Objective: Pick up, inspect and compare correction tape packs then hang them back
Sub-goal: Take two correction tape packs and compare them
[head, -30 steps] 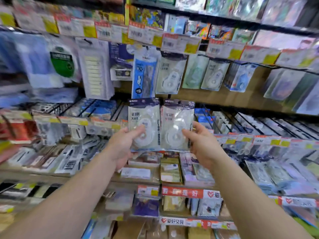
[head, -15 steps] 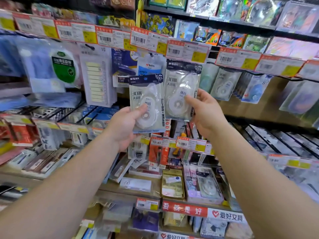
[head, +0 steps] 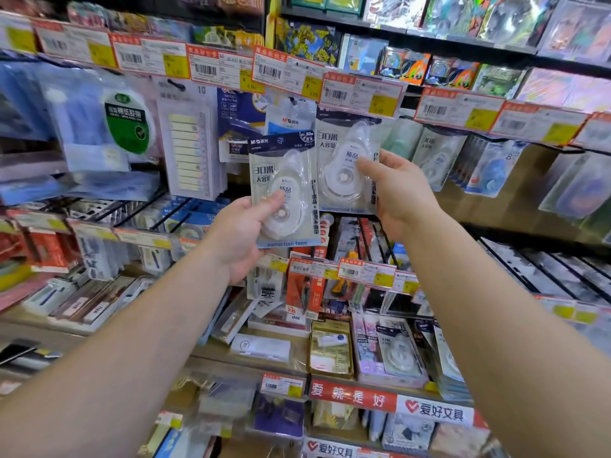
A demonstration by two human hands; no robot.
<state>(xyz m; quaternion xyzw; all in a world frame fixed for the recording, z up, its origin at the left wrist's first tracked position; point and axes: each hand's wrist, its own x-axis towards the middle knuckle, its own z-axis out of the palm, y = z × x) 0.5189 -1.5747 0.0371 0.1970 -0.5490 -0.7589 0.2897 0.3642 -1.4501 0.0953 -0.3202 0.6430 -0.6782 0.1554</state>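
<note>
My left hand (head: 239,234) grips a correction tape pack (head: 284,190) by its lower left, thumb on the clear blister; it has a dark blue header and a white round dispenser. My right hand (head: 395,193) holds a second, matching correction tape pack (head: 344,160) by its right side, raised higher, its top edge tucked just under the row of price tags (head: 360,94). The two packs sit side by side, edges nearly touching. More correction tape packs (head: 436,160) hang on the pegs to the right.
A stationery display fills the view. Sticky-note packs (head: 190,147) and a green-labelled tape pack (head: 127,122) hang at the left. Below are peg hooks (head: 545,269), lower price tags (head: 367,274) and a shelf of boxed items (head: 330,348). A red banner (head: 353,396) runs along the bottom shelf.
Both hands rose from in front of the lower shelf to the upper hanging row. The right pack went higher, up under the price tags, while the left pack stayed slightly lower.
</note>
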